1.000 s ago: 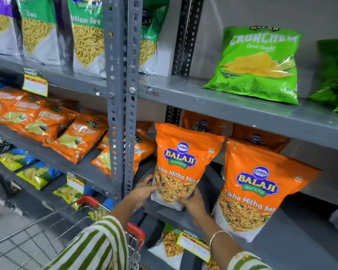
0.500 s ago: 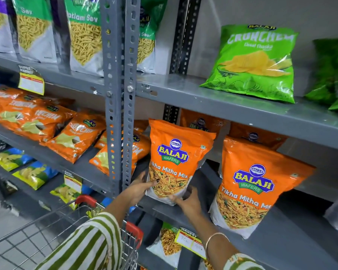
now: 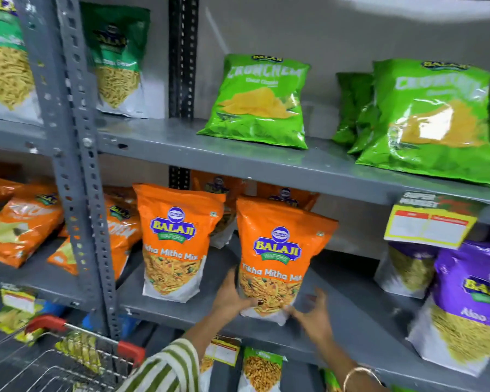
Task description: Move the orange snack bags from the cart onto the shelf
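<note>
- Two orange snack bags stand upright side by side on the grey middle shelf [image 3: 351, 312], near its front edge; more orange bags sit behind them, partly hidden.
- The right-hand orange bag [image 3: 277, 258] is gripped low down: the left hand [image 3: 232, 295] wraps its lower left edge, fingers curled against the front.
- The right hand [image 3: 313, 315] is spread open at the bag's lower right corner, fingertips touching or just beside it; motion blur leaves contact unclear.
- The left-hand orange bag [image 3: 176, 244] stands free, just right of the perforated upright post [image 3: 77, 171], touched by neither hand.
- A striped sleeve [image 3: 164, 369] covers the left arm; a bangle [image 3: 359, 374] circles the right wrist.
- The wire cart [image 3: 68, 360], red-capped handle, sits near left, below the shelf.
- Green bags [image 3: 258, 100] lie on the shelf above; purple bags [image 3: 470, 301] stand at right under a yellow price tag [image 3: 430, 224].
</note>
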Available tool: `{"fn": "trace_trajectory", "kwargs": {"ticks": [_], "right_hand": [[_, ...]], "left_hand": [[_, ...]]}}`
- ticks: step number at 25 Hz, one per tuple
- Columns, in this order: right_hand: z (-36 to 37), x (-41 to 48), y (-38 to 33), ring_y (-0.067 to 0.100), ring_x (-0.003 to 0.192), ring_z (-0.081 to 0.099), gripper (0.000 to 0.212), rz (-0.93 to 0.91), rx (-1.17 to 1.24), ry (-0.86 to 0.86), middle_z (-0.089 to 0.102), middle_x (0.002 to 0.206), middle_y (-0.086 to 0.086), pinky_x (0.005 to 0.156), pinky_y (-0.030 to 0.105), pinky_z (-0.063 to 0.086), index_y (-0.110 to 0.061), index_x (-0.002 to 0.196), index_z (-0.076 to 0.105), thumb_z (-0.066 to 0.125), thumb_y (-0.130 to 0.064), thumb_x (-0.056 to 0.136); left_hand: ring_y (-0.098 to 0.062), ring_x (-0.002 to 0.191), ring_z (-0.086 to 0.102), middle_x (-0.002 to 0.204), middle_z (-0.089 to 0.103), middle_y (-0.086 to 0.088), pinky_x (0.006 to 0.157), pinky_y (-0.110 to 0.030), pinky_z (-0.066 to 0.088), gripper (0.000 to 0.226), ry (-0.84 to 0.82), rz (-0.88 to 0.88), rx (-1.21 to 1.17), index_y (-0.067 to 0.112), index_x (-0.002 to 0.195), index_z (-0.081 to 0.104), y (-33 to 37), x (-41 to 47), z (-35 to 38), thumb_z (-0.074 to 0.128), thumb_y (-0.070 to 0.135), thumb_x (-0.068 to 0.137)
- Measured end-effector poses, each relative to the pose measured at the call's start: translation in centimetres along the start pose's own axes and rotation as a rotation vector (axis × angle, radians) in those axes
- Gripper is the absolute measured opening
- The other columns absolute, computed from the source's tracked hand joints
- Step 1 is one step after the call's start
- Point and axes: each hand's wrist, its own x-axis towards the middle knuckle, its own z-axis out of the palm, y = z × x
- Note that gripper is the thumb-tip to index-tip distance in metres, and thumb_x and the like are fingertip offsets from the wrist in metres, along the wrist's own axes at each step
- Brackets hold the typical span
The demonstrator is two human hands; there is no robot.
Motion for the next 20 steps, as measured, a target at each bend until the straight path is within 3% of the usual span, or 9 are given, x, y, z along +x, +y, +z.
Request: {"fn": "trace_trajectory", "kwargs": {"ticks": [2, 5, 16, 18, 20], "right_hand": [[0.8, 1.3, -0.6, 0.029, 0.118, 0.050, 0.078, 0.020, 0.034, -0.149, 0.050, 0.135, 0.016, 0.096, 0.036, 0.041, -0.005, 0.134, 0.036, 0.078, -0.009, 0.068], [1.9, 1.5, -0.9, 0.030, 0.119, 0.052, 0.073, 0.009, 0.027, -0.141, 0.056, 0.131, 0.016, 0.096, 0.038, 0.044, -0.006, 0.130, 0.043, 0.080, -0.011, 0.066], [2.3, 0.3, -2.0, 0.030, 0.125, 0.048, 0.085, -0.019, 0.009, -0.184, 0.051, 0.138, 0.014, 0.100, 0.041, 0.043, -0.011, 0.133, 0.038, 0.083, -0.022, 0.061], [2.1, -0.7, -3.0, 0.030, 0.135, 0.037, 0.097, -0.057, -0.020, -0.116, 0.035, 0.148, 0.013, 0.106, 0.044, 0.038, -0.012, 0.141, 0.022, 0.080, -0.027, 0.065], [1.7, -2.2, -3.9, 0.026, 0.143, 0.020, 0.105, -0.223, -0.152, 0.141, 0.016, 0.156, 0.009, 0.110, 0.048, 0.035, -0.015, 0.145, 0.008, 0.074, -0.042, 0.067]], "left_hand": [[-0.027, 0.127, 0.045, 0.138, 0.049, -0.013, 0.099, -0.034, 0.040, 0.079, -0.032, -0.030, 0.054, 0.007, 0.131, 0.037, 0.3, 0.5, 0.2, 0.079, 0.018, 0.065], [-0.027, 0.123, 0.050, 0.134, 0.054, -0.014, 0.098, -0.036, 0.042, 0.065, 0.016, -0.047, 0.119, 0.004, 0.125, 0.045, 0.4, 0.9, -0.4, 0.076, 0.013, 0.069], [-0.027, 0.124, 0.049, 0.135, 0.053, -0.014, 0.104, -0.043, 0.042, 0.069, -0.036, -0.077, 0.109, 0.008, 0.129, 0.040, 0.1, 0.8, -1.3, 0.075, 0.014, 0.069], [-0.027, 0.128, 0.045, 0.139, 0.048, -0.012, 0.106, -0.046, 0.041, 0.083, -0.041, -0.061, 0.140, 0.013, 0.133, 0.030, 0.7, 0.3, -1.4, 0.078, 0.023, 0.065], [-0.026, 0.138, 0.030, 0.149, 0.032, -0.008, 0.111, -0.049, 0.035, 0.100, 0.095, 0.096, 0.218, 0.022, 0.139, 0.016, 1.1, -0.7, -1.4, 0.076, 0.043, 0.062]]}}
